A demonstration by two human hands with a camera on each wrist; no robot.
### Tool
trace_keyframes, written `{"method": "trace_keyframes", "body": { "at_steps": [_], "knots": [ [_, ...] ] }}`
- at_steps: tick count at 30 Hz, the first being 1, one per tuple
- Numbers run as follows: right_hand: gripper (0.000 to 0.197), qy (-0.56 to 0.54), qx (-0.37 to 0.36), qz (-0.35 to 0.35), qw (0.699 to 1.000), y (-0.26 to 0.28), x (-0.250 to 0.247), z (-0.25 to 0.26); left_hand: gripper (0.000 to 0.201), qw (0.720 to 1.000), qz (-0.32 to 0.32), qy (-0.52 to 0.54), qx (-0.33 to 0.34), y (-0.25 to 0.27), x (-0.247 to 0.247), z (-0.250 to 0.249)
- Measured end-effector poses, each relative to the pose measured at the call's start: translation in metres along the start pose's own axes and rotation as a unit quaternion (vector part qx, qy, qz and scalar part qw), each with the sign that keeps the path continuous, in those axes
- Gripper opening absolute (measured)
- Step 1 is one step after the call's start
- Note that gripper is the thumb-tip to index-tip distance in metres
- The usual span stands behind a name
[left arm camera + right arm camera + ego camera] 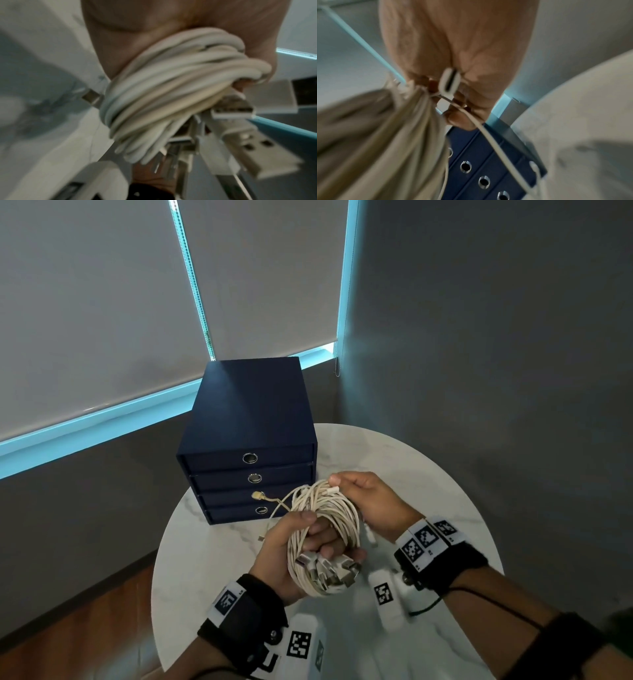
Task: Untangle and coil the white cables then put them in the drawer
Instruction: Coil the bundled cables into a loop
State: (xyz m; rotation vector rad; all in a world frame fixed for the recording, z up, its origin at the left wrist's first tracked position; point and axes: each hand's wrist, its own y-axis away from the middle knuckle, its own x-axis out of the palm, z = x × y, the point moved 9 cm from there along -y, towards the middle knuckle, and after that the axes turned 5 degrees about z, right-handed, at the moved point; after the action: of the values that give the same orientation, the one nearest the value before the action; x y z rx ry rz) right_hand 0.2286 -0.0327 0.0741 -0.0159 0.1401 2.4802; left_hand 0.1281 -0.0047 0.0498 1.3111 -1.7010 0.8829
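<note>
**One coil of white cables held in two hands before a four-drawer box**

There is one bundle of white cables [322, 537], wound into a loose coil of many loops, held in the air at lower centre of the head view above the round marble table [428, 474]. How many separate cables make it up cannot be counted; several USB plugs [337, 571] bunch together at its lower end, and the left wrist view shows at least four metal plug ends.

The left hand [291, 549] is closed round the coil, fingers curled through its middle and thumb over the top. The right hand [370, 499] pinches the upper edge of the coil between thumb and fingertips, with a white connector [448, 83] caught under them. One loose strand [277, 506] trails left from the bundle toward the drawers.

One dark blue drawer box [248, 440] stands at the far left of the table, at frame centre. It has four drawers, all pushed in, each with one round metal pull ring [250, 458].
</note>
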Motion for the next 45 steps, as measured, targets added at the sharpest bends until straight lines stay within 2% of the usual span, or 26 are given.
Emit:
{"method": "trace_keyframes", "body": {
  "at_steps": [2, 4, 7, 9, 11, 13, 15, 17, 21, 24, 26, 28, 32, 34, 37, 39, 42, 45],
  "knots": [
    [0.043, -0.125, 0.053, -0.017, 0.991, 0.007, 0.009, -0.015, 0.024, 1.000, -0.004, 0.001, 0.011, -0.002, -0.001, -0.002],
    [0.045, -0.185, 0.083, -0.042, 0.978, 0.010, 0.011, -0.027, 0.025, 1.000, -0.017, -0.003, 0.019, -0.003, -0.003, -0.004],
    [0.058, -0.174, 0.109, -0.052, 0.977, 0.007, 0.015, -0.037, 0.025, 0.999, -0.036, 0.007, 0.036, -0.002, -0.011, -0.008],
    [0.070, -0.170, 0.118, -0.018, 0.978, 0.006, 0.023, -0.040, 0.026, 0.998, -0.041, 0.016, 0.044, -0.001, -0.013, -0.009],
    [0.056, -0.178, 0.102, 0.030, 0.978, 0.009, 0.035, -0.033, 0.026, 0.998, -0.037, 0.019, 0.045, 0.001, -0.011, -0.010],
    [0.034, -0.149, 0.063, 0.075, 0.984, 0.015, 0.043, -0.021, 0.025, 0.998, -0.047, -0.002, 0.040, 0.003, -0.014, -0.012],
    [0.023, -0.135, 0.042, 0.086, 0.986, 0.018, 0.043, -0.018, 0.024, 0.996, -0.074, -0.037, 0.025, 0.002, -0.019, -0.013],
    [0.018, -0.107, 0.035, 0.062, 0.992, 0.015, 0.040, -0.021, 0.024, 0.991, -0.111, -0.070, 0.009, 0.001, -0.028, -0.015],
    [0.019, -0.038, -0.007, -0.030, 0.999, 0.008, 0.024, -0.025, 0.047, 0.973, -0.182, -0.144, 0.002, 0.001, -0.049, -0.023],
    [0.034, 0.144, 0.000, -0.099, 0.985, 0.010, 0.009, -0.031, 0.038, 0.926, -0.248, -0.282, 0.025, 0.008, -0.063, -0.037],
    [0.038, 0.235, 0.006, -0.108, 0.966, 0.014, 0.008, -0.029, 0.033, 0.889, -0.275, -0.363, 0.034, 0.013, -0.067, -0.045],
    [0.039, 0.255, 0.001, -0.086, 0.963, 0.016, 0.013, -0.028, 0.031, 0.879, -0.283, -0.382, 0.038, 0.015, -0.071, -0.045],
    [0.046, 0.202, 0.009, -0.008, 0.979, 0.018, 0.016, -0.029, 0.017, 0.884, -0.260, -0.386, 0.034, 0.016, -0.064, -0.044],
    [0.065, 0.222, 0.017, 0.022, 0.975, 0.019, 0.016, -0.024, 0.014, 0.886, -0.235, -0.399, 0.033, 0.015, -0.055, -0.045],
    [0.105, 0.316, -0.002, 0.039, 0.948, 0.019, 0.015, -0.013, 0.008, 0.877, -0.215, -0.429, 0.030, 0.014, -0.046, -0.047],
    [0.119, 0.364, -0.030, 0.067, 0.929, 0.019, 0.021, -0.006, 0.008, 0.880, -0.206, -0.428, 0.012, 0.013, -0.045, -0.046],
    [0.118, 0.390, -0.086, 0.114, 0.910, 0.021, 0.029, 0.005, 0.006, 0.889, -0.189, -0.417, -0.023, 0.014, -0.043, -0.039],
    [0.107, 0.397, -0.088, 0.154, 0.901, 0.021, 0.032, 0.007, 0.015, 0.880, -0.169, -0.441, -0.044, 0.015, -0.039, -0.034]
  ]
}}
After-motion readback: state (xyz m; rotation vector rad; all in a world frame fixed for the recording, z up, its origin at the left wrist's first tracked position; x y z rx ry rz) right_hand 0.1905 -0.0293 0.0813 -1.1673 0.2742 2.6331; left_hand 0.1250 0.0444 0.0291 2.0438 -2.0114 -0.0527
